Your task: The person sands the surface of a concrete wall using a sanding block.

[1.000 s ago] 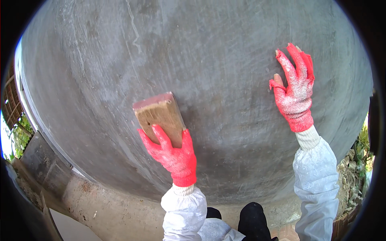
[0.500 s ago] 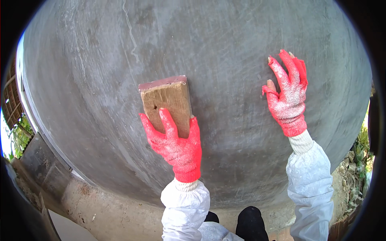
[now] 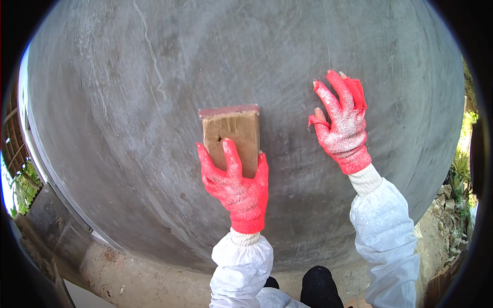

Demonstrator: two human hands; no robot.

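My left hand (image 3: 236,190), in a red glove, grips a wooden sanding block (image 3: 231,134) from its near end. Reddish-brown sheet, apparently sandpaper, shows along the block's far edge, and its underside lies hidden against a grey, smooth, curved surface (image 3: 169,205) like cement. Thumb and fingers straddle the wood. To the right, my right hand (image 3: 343,120) rests on the same surface with fingers spread and nothing in it. Its red glove is worn, dusted with pale powder, and bare fingertips poke through. White sleeves cover both forearms. Faint scratches and a pale streak mark the grey surface.
Below the curved surface lies a concrete floor (image 3: 149,272), with my dark-clad knee (image 3: 319,287) near the lower edge. Dark grey panels (image 3: 54,205) lean at the left. Rubble stones (image 3: 446,205) and green plants (image 3: 461,167) line the right side.
My left hand and the sanding block have shifted right and slightly nearer. My right hand has moved left, closer to the block. The pale streak sits farther left in view.
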